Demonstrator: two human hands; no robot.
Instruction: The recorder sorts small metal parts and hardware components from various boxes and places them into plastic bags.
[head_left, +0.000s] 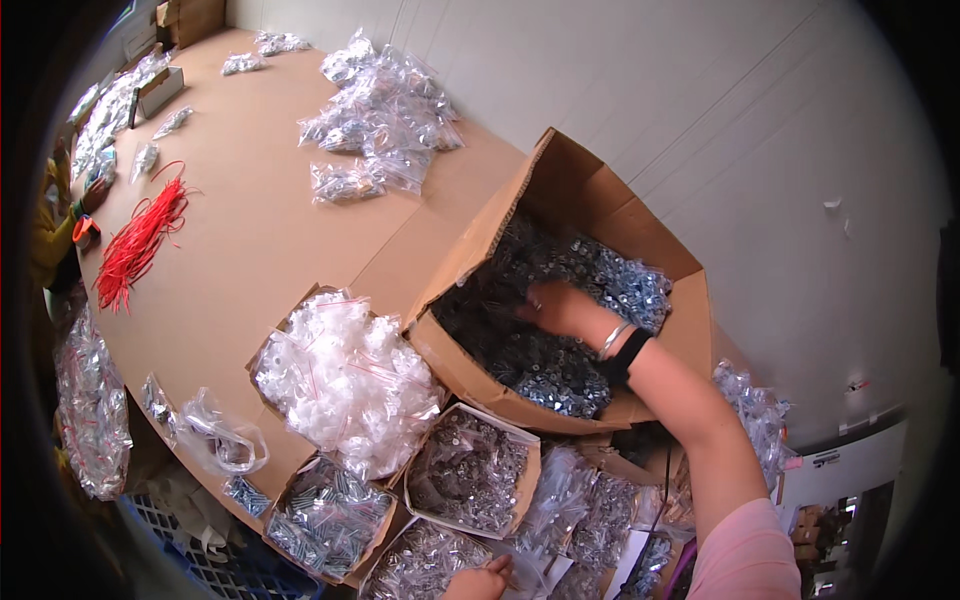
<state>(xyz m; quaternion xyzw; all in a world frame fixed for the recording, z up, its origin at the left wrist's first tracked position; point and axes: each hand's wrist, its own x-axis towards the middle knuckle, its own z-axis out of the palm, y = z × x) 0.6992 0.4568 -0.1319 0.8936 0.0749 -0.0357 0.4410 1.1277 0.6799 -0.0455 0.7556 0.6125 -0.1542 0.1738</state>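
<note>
Leftward first, glimpse a co-worker's hand (95, 195) toward the upper left of the frame, then a bundle of red strands (145, 240) lying loose on the brown tabletop (270, 220). Farther along, at lower left, find a box of slim screw-like parts (335, 515) just below a carton of white plastic bags (350, 385), heaped above its rim. Expect sliding bags from any nudge by the big cardboard box (470, 370) alongside, perhaps dropping onto the open parts below.

Near the bottom edge, at centre, see the left hand (483, 580) beside a tray of small metal parts (415, 565), fingers curled close together; cannot tell whether clamped on anything. Just above, note a second tray of parts (470, 460), tucked near the lower lip of the big cardboard box.

Right of centre, look into that box for the loose metal pieces (625, 280), dark at left and bluish at right. Find the right hand (545, 303) among them, partly sunk and blurred, grip hidden: cannot tell whether closed on pieces or spread. Risk tipping the box by leaning the forearm (700, 420) on its near edge, so spilling pieces into the trays below and mixing sorts. Also risk pricked fingertips from digging blind, or a snagged silver bracelet (613, 338) from brushing against the rim of the box.
</note>
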